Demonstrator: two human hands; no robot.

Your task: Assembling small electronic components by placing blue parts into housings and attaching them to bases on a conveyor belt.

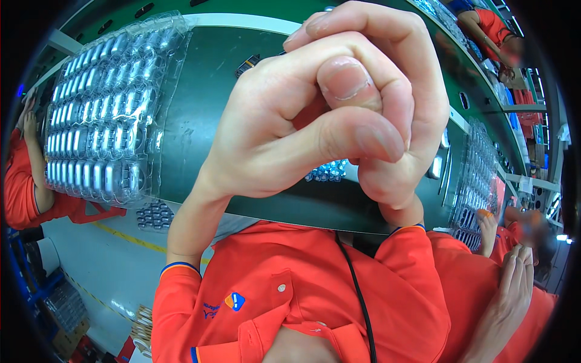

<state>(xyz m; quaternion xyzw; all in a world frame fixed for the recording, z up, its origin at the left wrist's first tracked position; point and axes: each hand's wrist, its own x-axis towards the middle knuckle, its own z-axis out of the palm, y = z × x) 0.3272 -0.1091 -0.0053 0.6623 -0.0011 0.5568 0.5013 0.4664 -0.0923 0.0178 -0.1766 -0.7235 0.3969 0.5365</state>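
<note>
My left hand (pixel 260 136) and my right hand (pixel 423 91) are raised close in front of me, clasped against each other above the green work surface (pixel 200 103). The fingers of both are curled and interlocked, with thumbs bent inward. Whatever lies between them, if anything, is hidden. Partly covered behind my hands are a cluster of small shiny blue parts (pixel 327 171) and a small dark part (pixel 247 65) on the surface.
On the left, a stack of clear plastic trays (pixel 103 115) holds rows of silver cases. More clear trays (pixel 475 163) stand on the right, near metal tools (pixel 446 175). Co-workers in red shirts sit on both sides; one person's hand (pixel 511 290) is at the lower right.
</note>
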